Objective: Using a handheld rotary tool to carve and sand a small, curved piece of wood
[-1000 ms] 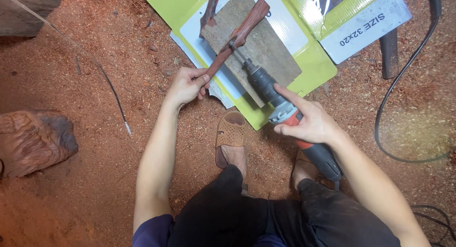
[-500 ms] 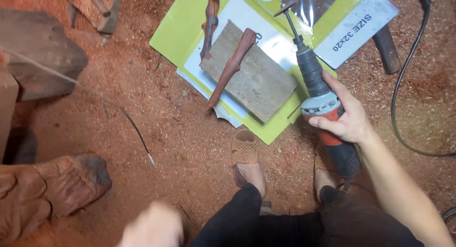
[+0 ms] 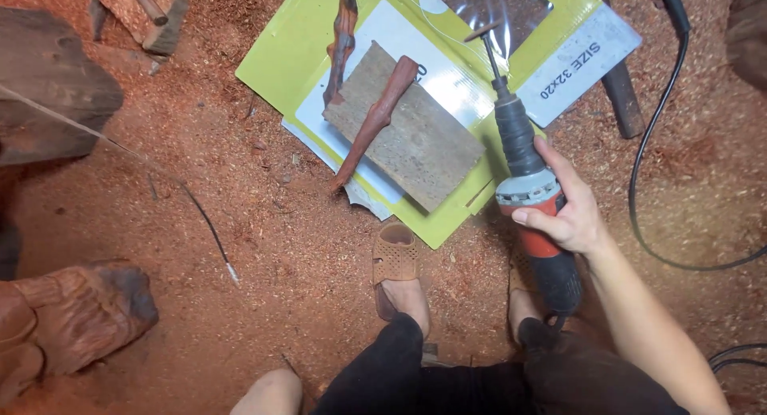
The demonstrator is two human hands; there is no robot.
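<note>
I note the right hand (image 3: 569, 215) closed around the rotary tool (image 3: 523, 175), its bit over the green sheet (image 3: 292, 51). Carved stick (image 3: 375, 121) lies on the board (image 3: 415, 139). Left hand (image 3: 268, 393) barely visible; grip undeterminable.

Our right hand (image 3: 569, 211) grips firm, fingers curled, forearm stretching toward the lower right corner — our left hand (image 3: 270, 391) barely shows at the bottom edge, its fingers unseen.

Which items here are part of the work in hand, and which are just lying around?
In use: right hand gripping the rotary grinder; carved wooden piece on the flat block; green packaging sheet beneath.
Lying about: second carved piece, wood chunks, black cable, thin wire.
</note>
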